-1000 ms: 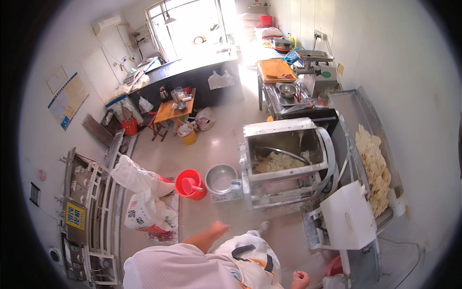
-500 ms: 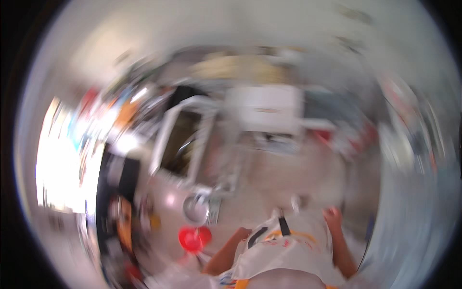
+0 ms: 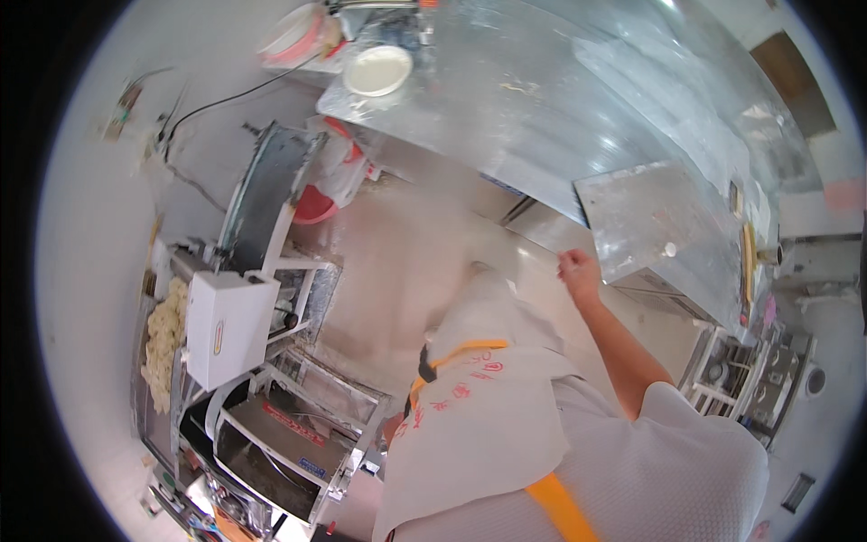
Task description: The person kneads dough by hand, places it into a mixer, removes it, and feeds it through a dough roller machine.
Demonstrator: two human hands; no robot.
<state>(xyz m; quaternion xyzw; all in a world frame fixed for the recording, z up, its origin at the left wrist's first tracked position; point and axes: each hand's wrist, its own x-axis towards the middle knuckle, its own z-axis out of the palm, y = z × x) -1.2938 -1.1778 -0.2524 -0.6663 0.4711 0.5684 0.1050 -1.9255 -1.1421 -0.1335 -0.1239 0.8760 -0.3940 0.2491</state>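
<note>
My right hand [image 3: 579, 273] is raised in front of me, near the front edge of the steel worktable [image 3: 506, 99]. Its fingers are loosely curled in, and nothing shows in them. Closest to it is a square metal sheet [image 3: 632, 212] at the table's corner, with a small white lump [image 3: 669, 249] on top; hand and sheet look apart. Of my left hand [image 3: 393, 428] only a sliver of skin shows beside the pale apron [image 3: 479, 425]; the fingers are hidden.
A white bowl [image 3: 377, 72] stands at the table's far left. To the left is a machine with a white housing [image 3: 230, 325], beside a pale dough mass [image 3: 166, 339]. A red tub [image 3: 314, 206] sits low near the table. A stove-like unit [image 3: 772, 388] is at right.
My view has swung to the right, from the blurred machine side of the room to the steel worktable. My right hand is now stretched farther out from my body.
</note>
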